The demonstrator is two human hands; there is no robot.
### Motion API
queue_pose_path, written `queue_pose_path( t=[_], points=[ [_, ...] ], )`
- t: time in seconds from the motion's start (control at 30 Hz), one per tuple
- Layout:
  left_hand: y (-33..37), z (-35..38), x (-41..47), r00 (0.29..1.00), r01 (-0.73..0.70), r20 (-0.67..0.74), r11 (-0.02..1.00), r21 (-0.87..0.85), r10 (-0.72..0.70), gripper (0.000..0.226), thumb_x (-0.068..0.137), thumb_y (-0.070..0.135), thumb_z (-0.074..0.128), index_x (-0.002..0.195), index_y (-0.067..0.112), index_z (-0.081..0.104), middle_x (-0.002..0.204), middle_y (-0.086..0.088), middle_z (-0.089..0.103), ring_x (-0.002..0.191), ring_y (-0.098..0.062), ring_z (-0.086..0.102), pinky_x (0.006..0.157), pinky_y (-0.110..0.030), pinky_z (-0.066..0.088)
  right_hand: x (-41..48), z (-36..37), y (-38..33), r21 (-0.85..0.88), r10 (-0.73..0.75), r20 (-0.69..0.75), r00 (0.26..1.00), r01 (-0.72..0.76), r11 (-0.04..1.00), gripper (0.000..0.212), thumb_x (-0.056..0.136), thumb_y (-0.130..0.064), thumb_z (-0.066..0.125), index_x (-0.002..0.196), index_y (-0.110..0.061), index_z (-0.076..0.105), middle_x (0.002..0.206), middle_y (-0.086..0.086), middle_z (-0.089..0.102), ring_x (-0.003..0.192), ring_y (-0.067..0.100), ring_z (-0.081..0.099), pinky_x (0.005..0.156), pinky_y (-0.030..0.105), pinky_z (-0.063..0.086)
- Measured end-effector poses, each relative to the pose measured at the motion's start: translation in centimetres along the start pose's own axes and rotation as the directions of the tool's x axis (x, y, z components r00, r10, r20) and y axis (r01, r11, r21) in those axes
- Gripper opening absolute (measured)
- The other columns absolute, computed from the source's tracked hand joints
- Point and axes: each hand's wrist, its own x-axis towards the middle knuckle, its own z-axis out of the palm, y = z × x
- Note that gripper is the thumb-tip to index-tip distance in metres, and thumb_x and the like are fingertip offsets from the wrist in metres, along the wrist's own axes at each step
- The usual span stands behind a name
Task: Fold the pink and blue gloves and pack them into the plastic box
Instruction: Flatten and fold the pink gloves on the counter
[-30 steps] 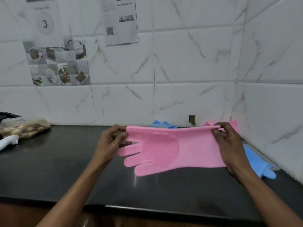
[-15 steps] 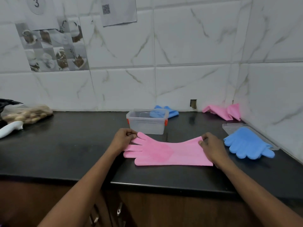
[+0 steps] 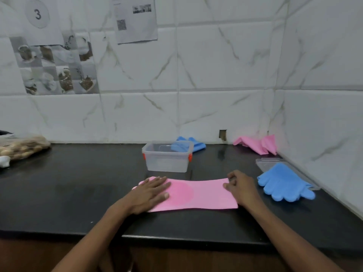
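Observation:
A pink glove (image 3: 198,194) lies flat on the black counter (image 3: 78,193), fingers pointing left. My left hand (image 3: 150,193) presses flat on its finger end, hiding the fingers. My right hand (image 3: 240,186) pinches the cuff end at the right. Just behind the glove stands the clear plastic box (image 3: 167,157) with orange clips, without its lid. A blue glove (image 3: 282,182) lies to the right on the box's clear lid (image 3: 263,162). Another blue glove (image 3: 189,144) sits behind the box. A second pink glove (image 3: 256,144) is crumpled in the back right corner.
A bag of brownish pieces (image 3: 21,148) and a white object (image 3: 4,160) lie at the far left of the counter. Tiled walls close in the back and right side. The counter's front edge runs just below my forearms.
The pink glove came down from being held up in the air to lying on the counter. My left hand went from pinching its edge to lying flat on the fingers.

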Motion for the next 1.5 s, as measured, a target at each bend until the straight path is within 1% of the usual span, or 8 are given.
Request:
queue_pose_path(
  t=[0.13,0.27,0.57,0.83,1.03,1.2,1.33,1.5],
  points=[
    [0.8,-1.4,1.6,0.995,0.082,-0.060,0.996,0.024,-0.080,0.060,0.093,0.065,0.035,0.145,0.036,0.041,0.154,0.013,0.036,0.144,-0.010,0.029,0.121,-0.036,0.017,1.0,-0.7,0.2,-0.054,0.079,0.024,0.997,-0.077,0.996,0.011,0.087,-0.015,0.067,0.095,-0.014,0.060,0.086,0.002,0.066,0.065,0.017,0.066,0.062,0.033,0.059],
    [3.5,-2.7,4.1,0.908,-0.008,-0.413,0.985,-0.174,-0.066,0.027,0.089,0.053,0.056,0.098,0.034,0.072,0.098,0.022,0.067,0.092,0.003,0.061,0.082,-0.028,0.053,4.3,-2.2,0.2,-0.046,0.026,-0.001,1.000,-0.026,0.999,0.005,0.088,-0.015,0.065,0.085,-0.012,0.063,0.077,0.006,0.068,0.055,0.016,0.064,0.056,0.031,0.059],
    [3.1,-0.7,5.4,0.910,-0.231,-0.370,0.970,-0.077,0.187,0.024,0.087,0.043,0.055,0.098,0.033,0.073,0.100,0.027,0.064,0.092,0.009,0.059,0.082,-0.019,0.049,18.4,-9.8,7.9,-0.526,0.094,-0.034,0.995,-0.098,0.845,0.035,0.091,-0.009,0.056,0.124,0.001,0.057,0.127,0.021,0.059,0.114,0.032,0.057,0.093,0.033,0.043],
    [3.3,-0.8,5.9,0.905,-0.232,-0.374,0.972,-0.031,0.204,0.023,0.086,0.043,0.051,0.096,0.036,0.070,0.096,0.022,0.062,0.088,0.006,0.059,0.074,-0.019,0.050,24.5,-9.9,10.9,-0.608,0.167,0.205,0.964,-0.009,0.794,0.068,0.092,-0.010,0.055,0.151,-0.025,0.027,0.141,0.019,0.042,0.123,0.032,0.048,0.102,0.038,0.039],
    [3.3,-0.2,5.9,0.908,-0.240,-0.361,0.970,-0.037,0.212,0.023,0.087,0.049,0.050,0.098,0.039,0.068,0.096,0.023,0.058,0.089,0.009,0.056,0.076,-0.017,0.049,25.4,-7.6,12.7,-0.657,0.239,0.197,0.951,-0.053,0.752,0.064,0.096,-0.016,0.049,0.154,-0.013,0.020,0.152,0.019,0.031,0.132,0.031,0.043,0.111,0.038,0.035],
    [3.2,-0.6,6.1,0.914,-0.232,-0.354,0.971,-0.057,0.198,0.027,0.086,0.051,0.047,0.099,0.039,0.067,0.098,0.023,0.058,0.091,0.010,0.055,0.078,-0.015,0.048,26.4,-8.5,11.9,-0.224,0.155,-0.145,0.977,-0.185,0.957,0.060,0.091,-0.025,0.065,0.138,0.006,0.046,0.138,0.024,0.052,0.122,0.035,0.053,0.102,0.036,0.042],
    [3.3,-0.4,6.2,0.919,-0.210,-0.351,0.977,-0.047,0.181,0.025,0.087,0.047,0.049,0.100,0.038,0.068,0.097,0.024,0.057,0.093,0.010,0.054,0.081,-0.015,0.046,26.3,-11.0,8.5,0.283,0.177,-0.544,0.820,-0.019,0.959,0.025,0.080,-0.006,0.073,0.104,0.003,0.072,0.109,0.022,0.071,0.105,0.034,0.065,0.090,0.028,0.046],
    [3.4,-0.5,6.1,0.923,-0.194,-0.346,0.980,-0.043,0.167,0.022,0.086,0.038,0.049,0.096,0.034,0.069,0.093,0.019,0.059,0.087,0.005,0.055,0.078,-0.020,0.047,24.9,-14.3,3.7,0.693,0.143,-0.358,0.923,0.160,0.703,0.041,0.083,0.014,0.060,0.121,0.000,0.057,0.107,0.019,0.061,0.080,0.029,0.062,0.067,0.041,0.055]
  ],
)
